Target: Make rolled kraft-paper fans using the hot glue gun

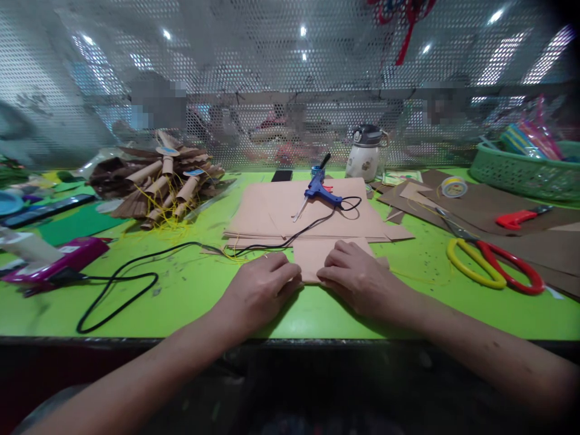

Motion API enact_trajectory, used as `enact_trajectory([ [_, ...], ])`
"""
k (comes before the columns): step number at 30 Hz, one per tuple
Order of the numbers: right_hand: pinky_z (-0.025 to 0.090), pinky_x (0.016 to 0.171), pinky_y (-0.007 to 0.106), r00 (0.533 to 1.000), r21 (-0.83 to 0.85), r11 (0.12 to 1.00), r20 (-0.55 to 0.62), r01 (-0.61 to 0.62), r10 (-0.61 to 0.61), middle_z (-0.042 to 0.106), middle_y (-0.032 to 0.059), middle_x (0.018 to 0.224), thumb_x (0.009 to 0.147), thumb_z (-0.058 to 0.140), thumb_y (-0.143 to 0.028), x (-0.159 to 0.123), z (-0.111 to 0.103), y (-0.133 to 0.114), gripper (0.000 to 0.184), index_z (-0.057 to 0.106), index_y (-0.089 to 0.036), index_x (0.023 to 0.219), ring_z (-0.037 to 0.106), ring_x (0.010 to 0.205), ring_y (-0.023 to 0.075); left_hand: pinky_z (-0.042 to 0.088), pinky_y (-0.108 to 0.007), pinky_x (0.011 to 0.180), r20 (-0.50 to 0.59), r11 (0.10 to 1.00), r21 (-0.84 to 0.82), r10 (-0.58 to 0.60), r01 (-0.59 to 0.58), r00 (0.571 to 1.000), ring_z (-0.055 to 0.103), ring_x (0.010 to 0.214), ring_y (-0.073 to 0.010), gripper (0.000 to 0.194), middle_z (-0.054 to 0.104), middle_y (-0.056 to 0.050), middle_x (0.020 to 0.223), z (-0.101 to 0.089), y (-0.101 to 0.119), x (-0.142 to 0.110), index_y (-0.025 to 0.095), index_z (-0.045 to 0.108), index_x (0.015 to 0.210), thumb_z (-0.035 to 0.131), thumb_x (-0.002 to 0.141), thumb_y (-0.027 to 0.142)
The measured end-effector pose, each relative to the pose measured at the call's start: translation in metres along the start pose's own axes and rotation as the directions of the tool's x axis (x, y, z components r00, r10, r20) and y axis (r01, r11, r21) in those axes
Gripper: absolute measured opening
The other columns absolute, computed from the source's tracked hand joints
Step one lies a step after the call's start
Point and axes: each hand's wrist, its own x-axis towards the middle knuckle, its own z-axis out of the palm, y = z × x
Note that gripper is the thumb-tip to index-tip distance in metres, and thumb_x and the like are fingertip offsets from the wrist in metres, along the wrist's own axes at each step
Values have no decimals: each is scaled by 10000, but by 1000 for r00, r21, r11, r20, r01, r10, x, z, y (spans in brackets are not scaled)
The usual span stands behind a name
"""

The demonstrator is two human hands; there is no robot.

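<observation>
A strip of tan paper (312, 261) lies at the table's front middle, its near edge pinched between both hands. My left hand (263, 287) is closed on the left end of that edge, thumb and fingers together. At the right end my right hand (356, 278) grips the same edge, fingers curled. Just beyond lies a stack of larger tan paper sheets (258, 208), and a blue glue gun (319, 192) rests on it. The black cord (190, 244) of the glue gun runs left across the table. My palms hide parts of the strip.
Red and yellow scissors (492, 257) and brown paper (480, 205) lie right, near a green basket (521, 169). Rolled brown paper pieces with yellow string (167, 181) pile up left. A purple tool (58, 263) sits far left. A white bottle (364, 158) stands behind by the mesh screen.
</observation>
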Motion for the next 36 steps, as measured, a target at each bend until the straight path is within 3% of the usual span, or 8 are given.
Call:
enact_trajectory([
  [4,326,723,331,1000,23,1000,17,-19,18,583,87,853,979,411,-214,1,-1,-1,265,667,-158,939,428,825,196,411,-258,598,-4,1000,-14,18,-18,1000,541,669,-145,182,596,-39,736,-1,-3,-1,168,656,855,502,924,238],
  [14,368,711,313,998,122,992,44,-42,37,567,96,882,979,404,-208,4,-3,4,258,656,-151,963,465,847,196,441,-255,614,17,997,-34,67,-66,998,593,706,-156,230,650,-41,813,-4,-11,-3,203,594,1131,496,936,276],
  [22,397,708,283,998,235,970,31,-58,52,599,79,861,917,474,-91,13,-2,17,242,679,-163,1024,514,835,181,465,-260,618,44,994,-103,-35,40,998,645,696,-159,247,715,-41,855,-6,-15,1,199,578,1144,507,926,291],
  [29,408,712,274,997,284,956,37,-69,61,627,65,835,903,508,-109,17,0,24,221,702,-168,991,544,798,168,467,-280,646,131,972,-180,-126,149,983,632,736,-172,214,683,-53,881,-12,-10,6,177,556,1100,523,896,232],
  [36,420,731,280,991,340,933,96,-117,90,657,63,857,880,514,-104,24,-2,27,224,711,-165,967,567,796,171,465,-264,662,70,958,-251,-122,136,990,600,762,-147,185,631,-49,940,-8,-12,8,183,548,1075,506,895,166],
])
